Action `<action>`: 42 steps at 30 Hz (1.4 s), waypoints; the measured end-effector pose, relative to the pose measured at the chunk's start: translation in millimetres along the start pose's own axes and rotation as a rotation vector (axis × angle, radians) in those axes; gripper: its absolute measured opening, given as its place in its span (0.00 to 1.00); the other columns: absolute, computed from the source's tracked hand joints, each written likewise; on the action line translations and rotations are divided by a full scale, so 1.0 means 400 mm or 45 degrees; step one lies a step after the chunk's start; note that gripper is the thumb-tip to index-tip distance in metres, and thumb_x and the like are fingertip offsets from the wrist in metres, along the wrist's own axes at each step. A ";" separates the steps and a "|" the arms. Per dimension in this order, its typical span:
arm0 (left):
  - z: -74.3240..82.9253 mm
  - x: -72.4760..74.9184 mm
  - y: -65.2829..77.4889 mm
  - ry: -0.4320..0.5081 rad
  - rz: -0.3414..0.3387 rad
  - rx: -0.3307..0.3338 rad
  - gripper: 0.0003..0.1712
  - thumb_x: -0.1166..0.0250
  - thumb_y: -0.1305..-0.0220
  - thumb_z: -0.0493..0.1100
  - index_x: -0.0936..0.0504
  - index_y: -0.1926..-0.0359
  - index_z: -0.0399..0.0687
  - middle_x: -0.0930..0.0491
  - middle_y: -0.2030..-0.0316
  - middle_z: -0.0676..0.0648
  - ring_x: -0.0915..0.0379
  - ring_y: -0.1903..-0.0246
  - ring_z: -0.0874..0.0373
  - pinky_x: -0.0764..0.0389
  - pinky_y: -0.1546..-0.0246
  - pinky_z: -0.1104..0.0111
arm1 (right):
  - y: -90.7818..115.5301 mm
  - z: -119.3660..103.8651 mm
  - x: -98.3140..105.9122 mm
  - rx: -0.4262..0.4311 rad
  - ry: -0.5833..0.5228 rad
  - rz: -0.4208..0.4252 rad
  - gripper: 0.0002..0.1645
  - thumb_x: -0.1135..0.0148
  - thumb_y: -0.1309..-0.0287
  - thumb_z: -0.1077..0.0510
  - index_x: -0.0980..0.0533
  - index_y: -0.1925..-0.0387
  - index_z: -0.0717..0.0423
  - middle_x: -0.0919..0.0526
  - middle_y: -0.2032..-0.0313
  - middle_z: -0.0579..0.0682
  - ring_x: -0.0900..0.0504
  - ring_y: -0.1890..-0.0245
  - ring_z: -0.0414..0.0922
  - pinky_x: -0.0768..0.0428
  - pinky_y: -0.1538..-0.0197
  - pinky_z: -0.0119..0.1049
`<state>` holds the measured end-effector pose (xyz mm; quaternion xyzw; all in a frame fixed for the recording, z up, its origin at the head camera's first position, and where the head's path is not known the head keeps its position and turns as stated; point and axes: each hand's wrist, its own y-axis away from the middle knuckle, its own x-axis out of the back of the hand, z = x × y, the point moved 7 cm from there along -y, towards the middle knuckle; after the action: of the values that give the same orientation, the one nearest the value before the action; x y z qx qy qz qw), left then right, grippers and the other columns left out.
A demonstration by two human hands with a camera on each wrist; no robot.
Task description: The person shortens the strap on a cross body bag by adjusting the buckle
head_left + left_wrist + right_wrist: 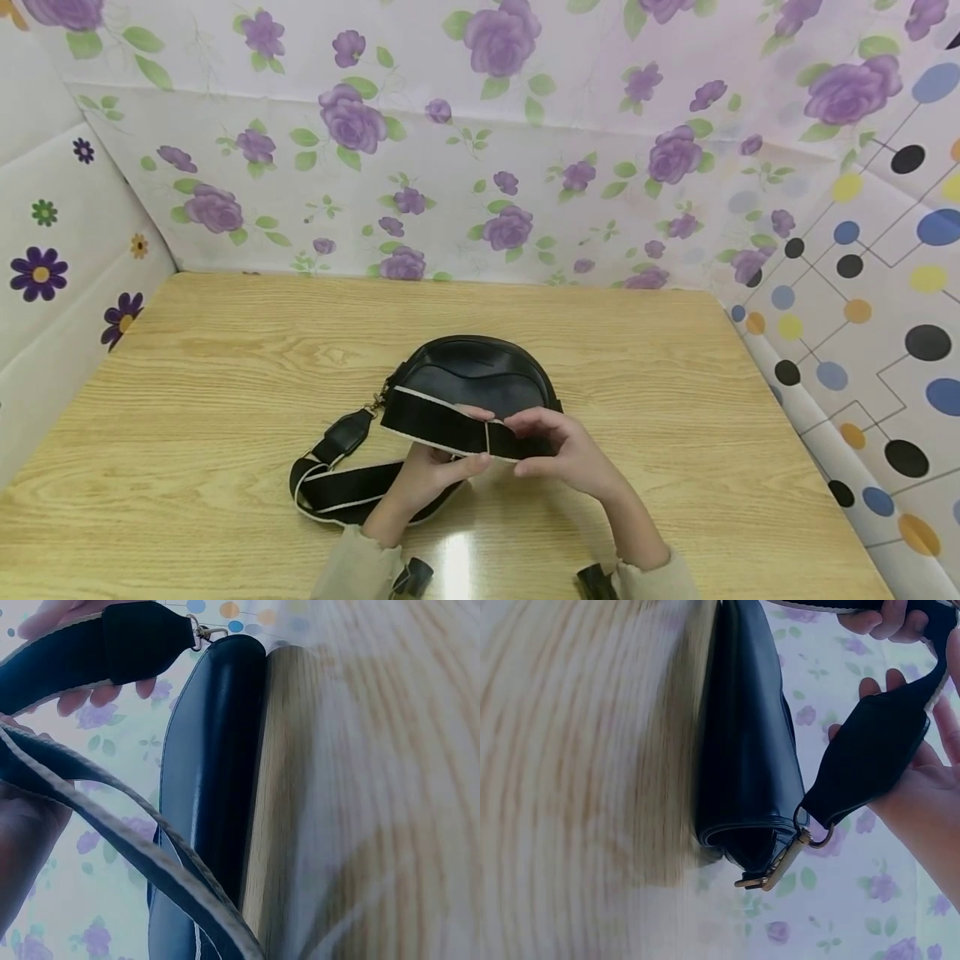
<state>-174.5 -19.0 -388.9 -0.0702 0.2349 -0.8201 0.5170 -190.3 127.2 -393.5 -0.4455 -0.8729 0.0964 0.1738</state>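
A black handbag (480, 371) with a rounded top stands on the table, its wide black strap (431, 417) edged in white. My left hand (431, 479) grips the strap beside a thin metal slider (487, 437), thumb in front and fingers partly hidden behind. Just to the right, my right hand (573, 450) holds the strap between thumb and fingers. In the right wrist view, the strap's leather end tab (870, 761) lies across the right palm and hooks to the bag by a brass-coloured clasp (784, 859). Another leather tab (348, 435) joins the bag's left side.
The strap's slack loop (337, 492) lies on the wood-grain table (225, 400), left of the left hand. Purple-flowered sheeting (450, 167) rises behind the table. Dotted sheeting (862, 333) borders the right side, and daisy-patterned sheeting (67, 208) the left.
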 end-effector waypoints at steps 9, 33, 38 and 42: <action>0.001 -0.001 -0.001 0.014 0.010 0.018 0.23 0.37 0.45 0.32 0.33 0.49 0.28 0.29 0.51 0.40 0.30 0.54 0.60 0.29 0.58 0.71 | 0.005 -0.007 0.007 0.056 -0.017 0.069 0.23 0.33 0.60 0.72 0.25 0.56 0.68 0.23 0.56 0.54 0.26 0.55 0.46 0.28 0.53 0.37; -0.008 -0.022 -0.008 -0.058 -0.040 -0.023 0.22 0.36 0.47 0.33 0.30 0.50 0.31 0.26 0.54 0.43 0.28 0.62 0.62 0.26 0.63 0.70 | -0.003 -0.023 0.002 0.081 -0.250 0.122 0.13 0.43 0.49 0.73 0.20 0.63 0.59 0.19 0.62 0.50 0.22 0.60 0.43 0.24 0.61 0.33; -0.008 -0.021 -0.006 -0.039 -0.034 0.002 0.22 0.36 0.47 0.31 0.30 0.50 0.31 0.25 0.57 0.45 0.28 0.70 0.62 0.25 0.74 0.69 | -0.008 -0.022 0.002 0.049 -0.287 0.189 0.11 0.42 0.51 0.75 0.21 0.68 0.59 0.19 0.67 0.45 0.21 0.65 0.39 0.23 0.64 0.30; -0.004 -0.021 -0.005 -0.032 -0.029 0.014 0.22 0.37 0.47 0.30 0.30 0.50 0.30 0.26 0.56 0.45 0.28 0.68 0.62 0.25 0.71 0.69 | -0.009 -0.025 0.000 0.052 -0.304 0.226 0.10 0.43 0.51 0.76 0.22 0.70 0.61 0.19 0.69 0.43 0.22 0.68 0.38 0.24 0.66 0.28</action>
<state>-173.1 -10.4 -388.4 -0.0805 0.2232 -0.8262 0.5110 -189.2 125.2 -383.2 -0.5026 -0.8425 0.1814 0.0685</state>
